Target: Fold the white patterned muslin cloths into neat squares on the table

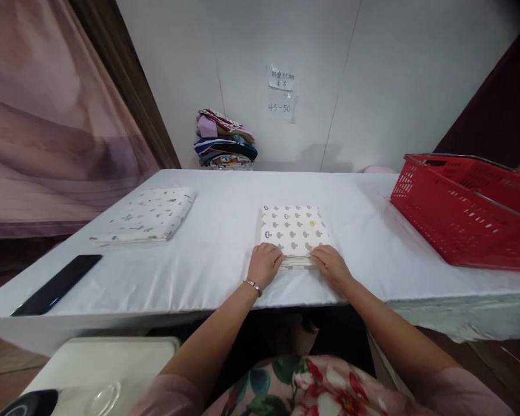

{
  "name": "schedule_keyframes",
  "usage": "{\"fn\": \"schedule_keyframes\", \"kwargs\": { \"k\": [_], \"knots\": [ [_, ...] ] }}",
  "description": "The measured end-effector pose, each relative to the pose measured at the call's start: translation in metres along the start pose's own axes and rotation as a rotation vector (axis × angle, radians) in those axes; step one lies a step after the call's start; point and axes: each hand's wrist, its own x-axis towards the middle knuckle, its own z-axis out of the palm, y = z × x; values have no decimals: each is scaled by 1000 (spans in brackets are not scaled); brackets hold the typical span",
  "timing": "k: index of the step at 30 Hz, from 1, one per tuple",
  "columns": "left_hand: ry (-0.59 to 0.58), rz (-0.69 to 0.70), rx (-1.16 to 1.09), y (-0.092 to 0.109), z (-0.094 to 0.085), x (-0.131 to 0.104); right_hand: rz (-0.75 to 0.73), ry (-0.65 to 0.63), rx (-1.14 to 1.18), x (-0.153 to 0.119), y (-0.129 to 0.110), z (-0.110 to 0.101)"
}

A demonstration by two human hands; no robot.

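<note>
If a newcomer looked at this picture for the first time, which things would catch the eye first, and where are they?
Probably the red shopping basket comes first, bright at the right end of the white-covered table. Next would be the left hand and right hand, both touching the near edge of the folded, grey-patterned cloth. The colourful fabric pile beyond the table's far edge also stands out before the pale wall.
</note>
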Motion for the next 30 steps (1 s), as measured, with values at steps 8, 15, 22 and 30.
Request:
{"fn": "schedule_keyframes", "kwargs": {
  "k": [8, 15, 22, 30],
  "knots": [
    [29, 24, 39, 3, 1, -2, -32, -40, -78, 2, -3, -2],
    [96, 3, 86, 5, 7, -2, -35, -30, -162, 3, -2, 2],
    [2, 214, 123, 16, 9, 3, -23, -37, -166, 4, -4, 2],
    [-92, 181, 146, 21, 12, 14, -57, -30, -183, 3, -5, 3]
  ]
}}
